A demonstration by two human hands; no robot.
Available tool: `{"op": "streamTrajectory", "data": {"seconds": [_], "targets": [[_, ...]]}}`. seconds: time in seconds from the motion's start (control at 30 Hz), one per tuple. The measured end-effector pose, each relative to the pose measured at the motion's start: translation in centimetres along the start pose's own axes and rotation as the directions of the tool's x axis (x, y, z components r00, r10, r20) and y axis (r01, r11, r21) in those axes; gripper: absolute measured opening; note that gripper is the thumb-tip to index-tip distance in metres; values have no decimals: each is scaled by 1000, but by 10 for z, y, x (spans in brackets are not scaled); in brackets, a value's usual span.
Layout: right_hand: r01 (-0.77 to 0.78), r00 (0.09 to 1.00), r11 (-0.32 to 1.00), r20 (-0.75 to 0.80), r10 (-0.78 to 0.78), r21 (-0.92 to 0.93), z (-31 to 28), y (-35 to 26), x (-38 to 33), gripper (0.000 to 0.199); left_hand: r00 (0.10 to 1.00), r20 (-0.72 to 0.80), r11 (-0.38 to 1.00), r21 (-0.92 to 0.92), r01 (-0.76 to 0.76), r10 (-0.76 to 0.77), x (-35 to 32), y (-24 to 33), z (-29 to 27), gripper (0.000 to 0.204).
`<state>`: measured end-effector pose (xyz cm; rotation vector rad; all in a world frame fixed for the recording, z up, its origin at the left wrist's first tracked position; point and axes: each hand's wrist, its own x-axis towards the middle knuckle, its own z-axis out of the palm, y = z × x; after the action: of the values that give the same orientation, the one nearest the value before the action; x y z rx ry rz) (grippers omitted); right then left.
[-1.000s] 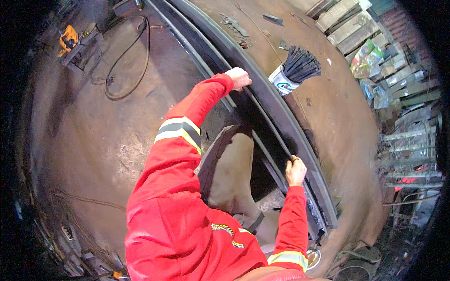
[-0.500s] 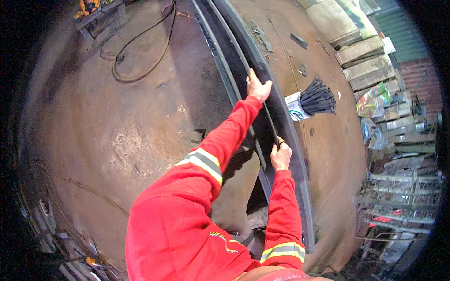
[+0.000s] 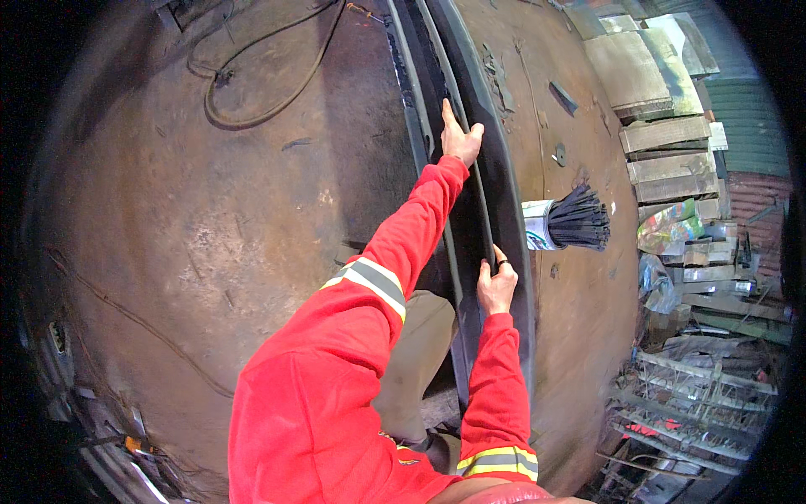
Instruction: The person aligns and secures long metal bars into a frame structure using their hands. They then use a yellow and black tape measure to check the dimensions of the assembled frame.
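A long black metal beam (image 3: 491, 126), channel-shaped, runs from the top of the view down past my right side. Along its trough lies a thin dark strip (image 3: 482, 195). My left hand (image 3: 461, 141) grips this strip farther away, index finger pointing along it and thumb out to the right; its other fingers are mostly hidden. Nearer to me, my right hand (image 3: 497, 288) pinches the strip between thumb and fingers, a dark ring on one finger. Both arms wear red sleeves with reflective bands.
Right of the beam, a white bucket (image 3: 537, 225) lies tipped, with black strips (image 3: 579, 220) sticking out. A hose (image 3: 252, 122) loops at the upper left. Stacked blocks (image 3: 672, 172), plastic bags (image 3: 659, 277) and metal racks (image 3: 697, 403) line the right side.
The view has shifted, so the beam's far end and the bucket sit farther right. Both hands stay on the strip, the left with its index finger stretched farther along.
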<state>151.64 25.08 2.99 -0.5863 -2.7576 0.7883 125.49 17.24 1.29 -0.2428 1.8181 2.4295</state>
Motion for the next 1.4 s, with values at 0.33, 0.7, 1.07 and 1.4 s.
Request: {"op": "streamTrajectory", "data": {"seconds": [0.33, 0.7, 1.07, 1.4], "targets": [[-20, 993, 999, 112, 23, -25, 16, -7, 36, 45, 996, -27, 986, 141, 90, -87, 24, 0, 3, 92], [242, 963, 961, 151, -221, -137, 73, -38, 147, 52, 982, -122, 986, -56, -154, 146, 66, -3, 5, 83], [313, 944, 933, 169, -284, -181, 72, -58, 150, 62, 975, -115, 927, -304, -217, 191, 152, -11, -9, 87], [276, 953, 946, 180, -246, -168, 73, -65, 150, 63, 976, -114, 875, -433, -217, 186, 187, -15, -13, 87]]}}
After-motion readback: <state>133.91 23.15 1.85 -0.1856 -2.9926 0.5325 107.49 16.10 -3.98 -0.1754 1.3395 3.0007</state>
